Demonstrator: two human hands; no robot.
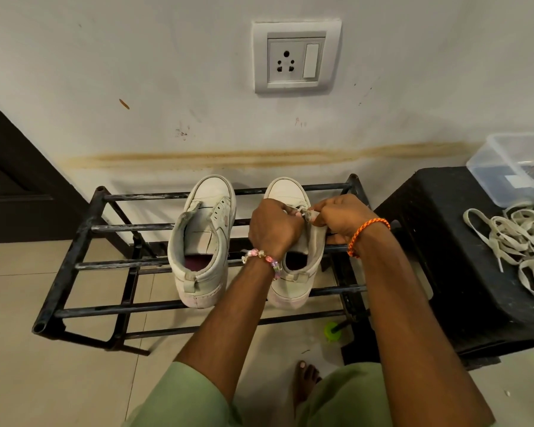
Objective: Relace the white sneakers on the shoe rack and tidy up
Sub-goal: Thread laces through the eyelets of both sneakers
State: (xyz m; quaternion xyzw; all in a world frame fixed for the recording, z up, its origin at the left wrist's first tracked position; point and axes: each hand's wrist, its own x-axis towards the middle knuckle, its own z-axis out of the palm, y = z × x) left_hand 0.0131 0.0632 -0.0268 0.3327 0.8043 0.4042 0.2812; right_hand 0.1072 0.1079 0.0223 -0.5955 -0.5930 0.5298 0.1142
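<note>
White sneakers on the black rack (84,229), frame centre. Left shoe (201,241) bore no lace. Left hand (273,226) and right hand (341,218) pinched a lace (302,211) at the right shoe (290,192). Loose laces (518,241) lay far right; tidying seemingly remained.

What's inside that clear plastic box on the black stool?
The clear box on the black stool holds something dark and a white bit. It is cut off by the picture edge, so I cannot tell what they are.
</note>
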